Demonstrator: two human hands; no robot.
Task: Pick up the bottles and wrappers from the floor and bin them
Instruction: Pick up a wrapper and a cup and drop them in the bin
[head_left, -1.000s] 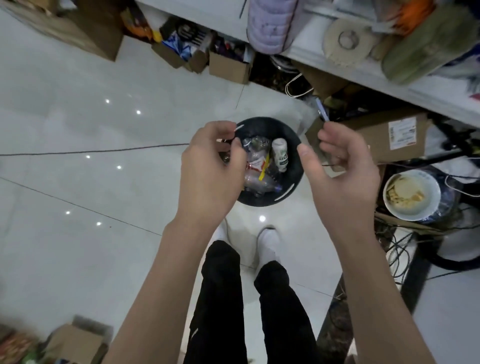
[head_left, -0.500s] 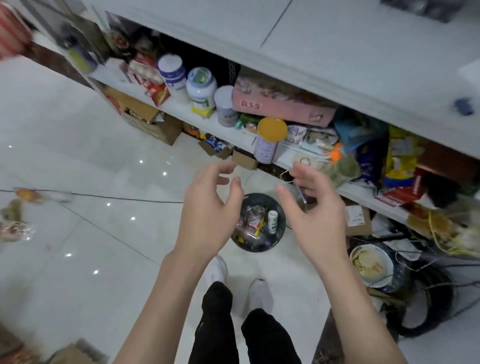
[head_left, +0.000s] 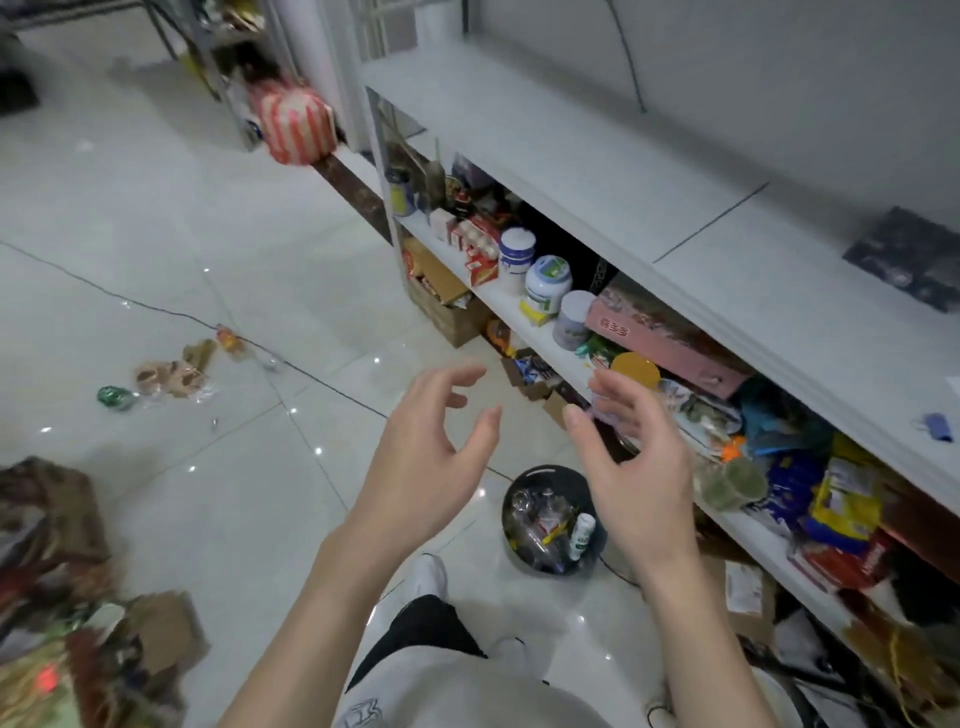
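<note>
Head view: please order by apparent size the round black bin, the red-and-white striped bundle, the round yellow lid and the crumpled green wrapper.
1. Round black bin, nearest the camera.
2. Red-and-white striped bundle, farther off, true size unsure.
3. Round yellow lid and crumpled green wrapper look alike; I do not rank them.

We hold both bare forearms (head_left: 322, 597) out in front of us, raised side by side with a gap between them. Our left hand (head_left: 431, 447) turns its palm inward, fingers spread and loosely bent, thumb reaching toward the other hand; it holds nothing. Our right hand (head_left: 631, 467) faces it, palm inward, fingers gently curled, thumb pointing up and forward, also with nothing in it. The two thumbs are near each other but not touching.
</note>
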